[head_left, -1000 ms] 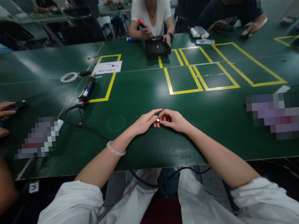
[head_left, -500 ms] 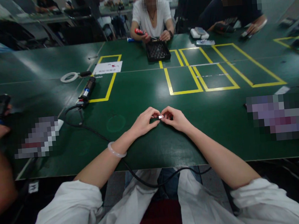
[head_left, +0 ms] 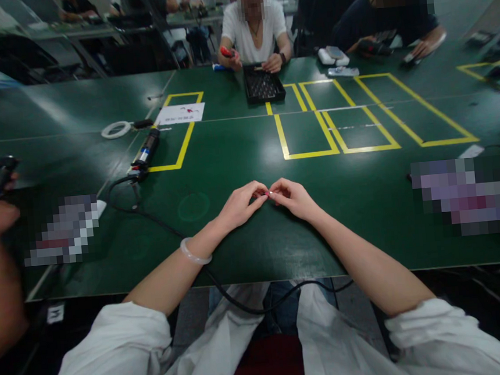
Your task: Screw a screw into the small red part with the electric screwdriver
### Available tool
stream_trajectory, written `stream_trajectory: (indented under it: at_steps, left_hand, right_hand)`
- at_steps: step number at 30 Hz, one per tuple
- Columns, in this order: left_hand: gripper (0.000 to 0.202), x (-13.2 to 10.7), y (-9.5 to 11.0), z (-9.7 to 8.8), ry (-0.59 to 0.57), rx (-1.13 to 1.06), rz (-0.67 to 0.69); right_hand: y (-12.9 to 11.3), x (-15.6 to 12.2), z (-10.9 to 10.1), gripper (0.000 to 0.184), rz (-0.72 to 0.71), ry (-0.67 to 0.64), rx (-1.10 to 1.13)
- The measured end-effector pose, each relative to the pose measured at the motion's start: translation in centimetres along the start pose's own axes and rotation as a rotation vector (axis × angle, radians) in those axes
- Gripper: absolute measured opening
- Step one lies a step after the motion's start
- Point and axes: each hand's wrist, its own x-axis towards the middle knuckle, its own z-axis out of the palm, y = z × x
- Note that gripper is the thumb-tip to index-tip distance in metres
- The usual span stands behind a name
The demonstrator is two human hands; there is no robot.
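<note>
Sleeves [head_left: 106, 346]: white, rolled up both arms at the bottom of my view.
Cable [head_left: 261, 311]: black, I see it sag across the lap and run up beneath the left arm.
Bracelet [head_left: 194, 252]: pale, around the left wrist.
Left hand [head_left: 243, 204]: fingertips pinching the small piece [head_left: 270, 194] from the left.
Right hand [head_left: 294, 200]: fingertips pinching it from the other side.
Piece's place: between both hands, over the green surface [head_left: 255, 248]; reddish and white, too small for me to identify.
Black tool [head_left: 145, 149]: lying slantwise to the left, beyond the hands.
Paper sheet [head_left: 181, 113]: white, farther back, overlapping a yellow outline [head_left: 186, 144].
Black tray [head_left: 264, 84]: at the far side, before a co-worker [head_left: 254, 32] gripping a red tool [head_left: 228, 53].
</note>
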Motion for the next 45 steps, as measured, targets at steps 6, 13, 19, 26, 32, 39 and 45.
stream_trajectory:
  at_steps: [6, 13, 19, 26, 32, 39, 45]
  left_hand:
    - [0.026, -0.1, 0.1, 0.1, 0.004, 0.021, 0.024]
    - [0.021, -0.2, -0.2, 0.2, 0.001, 0.053, 0.045]
    - [0.023, -0.1, -0.2, -0.1, 0.037, 0.032, 0.001]
    - [0.027, 0.0, -0.2, 0.0, 0.002, 0.015, -0.032]
    - [0.03, 0.1, 0.1, -0.3, 0.012, 0.035, -0.049]
    - [0.03, 0.1, -0.3, -1.2, 0.069, 0.045, -0.073]
    - [0.033, 0.5, -2.1, -3.5, 0.157, 0.153, -0.084]
  right_hand:
    - [0.1, 0.1, 0.2, 0.033, 0.062, -0.044, 0.093]
    - [0.0, 0.2, 0.3, 0.034, 0.077, -0.049, 0.116]
    - [0.4, 0.1, 0.5, 0.032, 0.015, -0.031, 0.142]
    - [0.1, 0.1, 0.2, 0.022, -0.035, -0.017, -0.072]
    - [-0.3, 0.0, 0.2, 0.016, -0.012, -0.012, -0.127]
    - [-0.2, -0.1, 0.1, 0.016, -0.004, 0.004, -0.124]
    - [-0.3, -0.1, 0.1, 0.016, -0.005, -0.002, -0.115]
